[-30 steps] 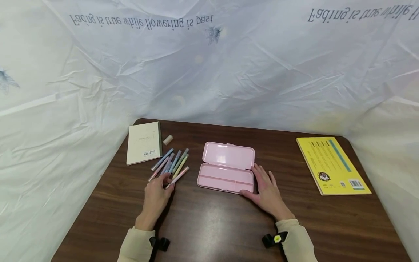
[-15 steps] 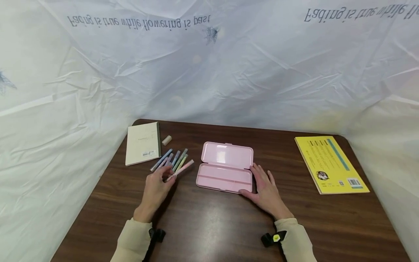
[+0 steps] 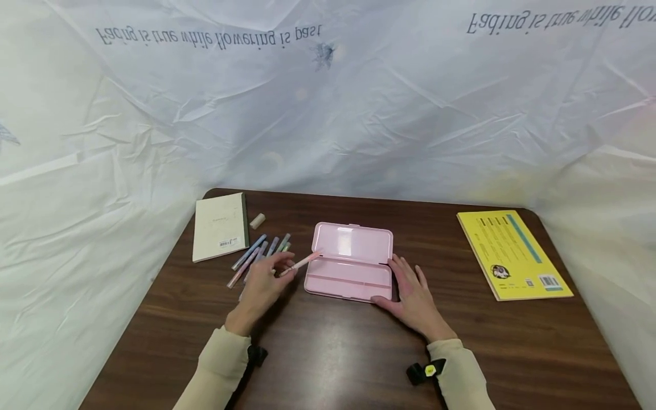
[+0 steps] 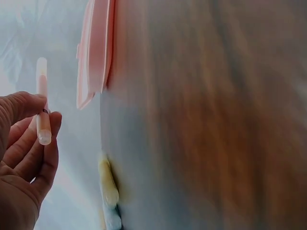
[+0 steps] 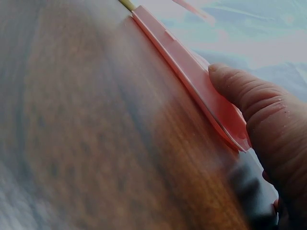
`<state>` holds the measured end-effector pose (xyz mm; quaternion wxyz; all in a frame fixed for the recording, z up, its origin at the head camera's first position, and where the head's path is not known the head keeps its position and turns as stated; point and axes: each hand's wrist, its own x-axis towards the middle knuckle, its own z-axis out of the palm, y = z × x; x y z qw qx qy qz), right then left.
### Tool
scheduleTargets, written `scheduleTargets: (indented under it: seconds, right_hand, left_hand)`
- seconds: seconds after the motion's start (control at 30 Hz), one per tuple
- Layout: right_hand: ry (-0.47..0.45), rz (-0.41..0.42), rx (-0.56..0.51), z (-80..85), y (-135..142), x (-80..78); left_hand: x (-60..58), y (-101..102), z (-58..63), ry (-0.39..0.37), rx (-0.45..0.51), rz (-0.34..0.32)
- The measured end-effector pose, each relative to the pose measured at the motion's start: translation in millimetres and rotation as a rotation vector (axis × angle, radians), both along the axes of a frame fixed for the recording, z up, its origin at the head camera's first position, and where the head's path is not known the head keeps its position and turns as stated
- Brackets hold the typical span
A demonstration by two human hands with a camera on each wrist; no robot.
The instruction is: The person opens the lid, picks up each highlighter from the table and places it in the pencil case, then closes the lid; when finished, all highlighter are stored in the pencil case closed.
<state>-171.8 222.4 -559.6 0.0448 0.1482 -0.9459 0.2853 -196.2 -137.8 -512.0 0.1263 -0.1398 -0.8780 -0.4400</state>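
- Marker (image 3: 306, 262), pinched in my left hand (image 3: 262, 288), held aloft!
- Right hand (image 3: 416, 300), spread wide, touching the pink case (image 3: 333, 270).
- Cream notebook (image 3: 219, 223), far left corner of the desk (image 3: 328, 347).

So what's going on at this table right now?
A person is handling pens and a case. The left hand pinches a pale pink pen, raised above the table. The right hand rests against the right end of the open pink case, thumb at its near edge. More pens lie by the cream notebook; a yellow book lies to the right.
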Motion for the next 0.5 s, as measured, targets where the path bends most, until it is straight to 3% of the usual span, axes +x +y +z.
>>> scheduleTargets:
  seconds: [0.23, 0.5]
  right_hand:
    - [-0.003, 0.005, 0.007, 0.4, 0.6, 1.2]
    - [-0.005, 0.004, 0.009, 1.3, 0.5, 1.9]
  left_hand:
    - [-7.3, 19.8, 1.6, -0.052, -0.020, -0.116]
    - [-14.0, 35.3, 3.7, -0.055, -0.136, -0.236]
